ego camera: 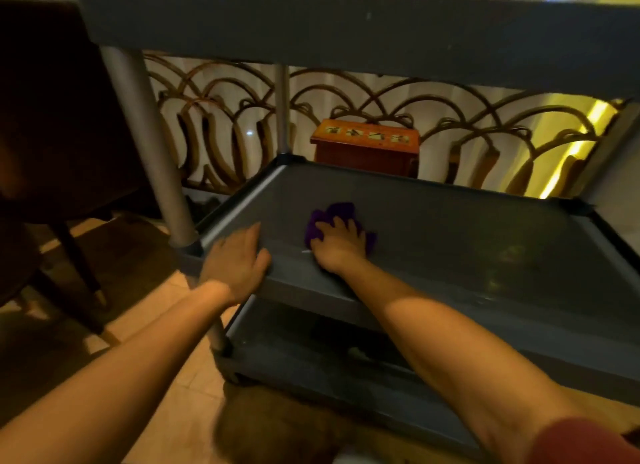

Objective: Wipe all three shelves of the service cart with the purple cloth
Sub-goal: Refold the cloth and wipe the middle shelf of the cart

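Head view looks down at a grey service cart (346,30) with three shelves. On the middle shelf (485,241), the right hand (337,243) presses flat, fingers spread, on the bunched purple cloth (332,217), near the shelf's front-left part. The left hand (235,259) lies open over that shelf's front-left corner rim, beside the grey post (149,144), fingers curled loosely over the edge. Below, the bottom shelf (311,366) sits just above the tiled floor (166,342). Behind the cart stand a patterned metal screen (381,99) and a small orange-topped wooden box (365,146).
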{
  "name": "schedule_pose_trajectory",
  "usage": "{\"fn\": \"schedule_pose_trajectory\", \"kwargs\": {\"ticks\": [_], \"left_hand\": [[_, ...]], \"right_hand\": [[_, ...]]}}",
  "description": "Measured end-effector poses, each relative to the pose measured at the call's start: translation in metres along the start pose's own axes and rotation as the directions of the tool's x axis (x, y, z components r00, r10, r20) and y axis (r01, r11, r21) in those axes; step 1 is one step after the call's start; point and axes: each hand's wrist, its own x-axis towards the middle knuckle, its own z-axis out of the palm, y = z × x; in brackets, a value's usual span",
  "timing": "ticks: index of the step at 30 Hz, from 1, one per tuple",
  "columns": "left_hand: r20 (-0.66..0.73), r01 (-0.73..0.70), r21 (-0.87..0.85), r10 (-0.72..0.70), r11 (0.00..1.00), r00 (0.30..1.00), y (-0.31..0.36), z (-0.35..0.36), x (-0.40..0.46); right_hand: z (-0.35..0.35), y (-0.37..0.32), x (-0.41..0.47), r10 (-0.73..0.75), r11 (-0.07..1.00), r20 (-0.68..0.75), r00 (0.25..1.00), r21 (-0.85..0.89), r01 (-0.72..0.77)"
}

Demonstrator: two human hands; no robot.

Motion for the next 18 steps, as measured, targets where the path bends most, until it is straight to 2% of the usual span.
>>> {"fn": "schedule_pose_trajectory", "kwargs": {"ticks": [1, 3, 5, 6, 7, 9, 12, 16, 18], "left_hand": [[-0.075, -0.019, 0.016, 0.02, 1.0, 0.997, 0.0, 0.0, -0.006], [-0.127, -0.025, 0.094, 0.036, 0.995, 0.991, -0.014, -0.001, -0.019], [-0.148, -0.012, 0.14, 0.033, 0.99, 0.988, -0.031, -0.003, -0.024], [-0.138, -0.007, 0.145, 0.027, 0.989, 0.99, -0.035, -0.004, -0.026], [-0.122, -0.004, 0.143, 0.022, 0.99, 0.992, -0.038, -0.002, -0.027], [-0.121, 0.0, 0.12, 0.015, 0.993, 0.993, -0.039, 0.004, -0.024], [-0.116, -0.024, 0.087, 0.034, 0.996, 0.993, -0.042, 0.009, -0.02], [-0.08, -0.025, 0.076, 0.031, 0.997, 0.996, -0.054, 0.003, -0.017], [-0.041, -0.029, 0.065, 0.032, 0.997, 0.999, -0.059, -0.002, -0.019]], "right_hand": [[-0.006, 0.005, 0.0, -0.011, 1.0, -0.011, 1.0, -0.008, 0.011], [-0.024, 0.027, -0.002, 0.0, 0.998, -0.087, 0.996, 0.058, 0.005], [-0.041, 0.06, 0.011, 0.124, 0.99, -0.227, 0.966, 0.089, -0.106], [-0.043, 0.076, 0.016, 0.191, 0.982, -0.247, 0.95, 0.059, -0.182], [-0.04, 0.083, 0.02, 0.23, 0.973, -0.222, 0.948, 0.039, -0.227], [-0.022, 0.079, 0.023, 0.227, 0.974, -0.166, 0.96, 0.022, -0.226], [0.004, 0.029, 0.029, 0.067, 0.998, -0.167, 0.984, 0.01, -0.067], [0.021, -0.055, 0.024, -0.241, 0.953, -0.033, 0.97, 0.18, 0.243], [0.017, -0.063, 0.019, -0.283, 0.921, 0.038, 0.958, 0.288, 0.261]]}}
